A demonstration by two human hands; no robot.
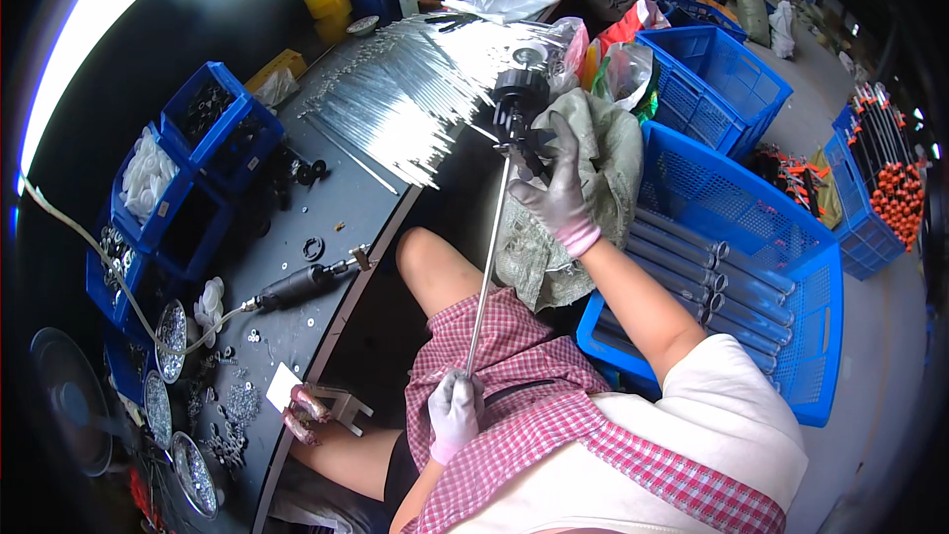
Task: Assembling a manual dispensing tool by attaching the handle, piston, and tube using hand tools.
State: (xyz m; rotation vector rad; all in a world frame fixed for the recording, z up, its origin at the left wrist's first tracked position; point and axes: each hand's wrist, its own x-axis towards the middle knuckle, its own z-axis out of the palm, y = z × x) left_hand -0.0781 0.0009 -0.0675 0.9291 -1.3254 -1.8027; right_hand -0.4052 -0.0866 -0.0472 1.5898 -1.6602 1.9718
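We see one metal rod (485, 287) and, at its upper end, one black fitting (518, 99); both are held in the air, just past the bench's near edge. Our left hand (455, 413) is closed tightly round the rod's lower end. Our right hand (561, 193) is wide, thumb and fingers spread beside the fitting; we cannot tell whether they touch it.

On the bench (277, 262) itself we count one corded power screwdriver (297, 287), its tip reaching the near edge, and three round dishes (185, 338) of small parts at the near-left end. Loose metal rods (395, 99), too many to count, cover its far part. At least two blue bins (210, 143) stand along its back.

Off the bench, one grey-green sack (534, 247) lies close behind our right hand, between the bench and a blue crate (828, 316) of clear tubes (751, 321).
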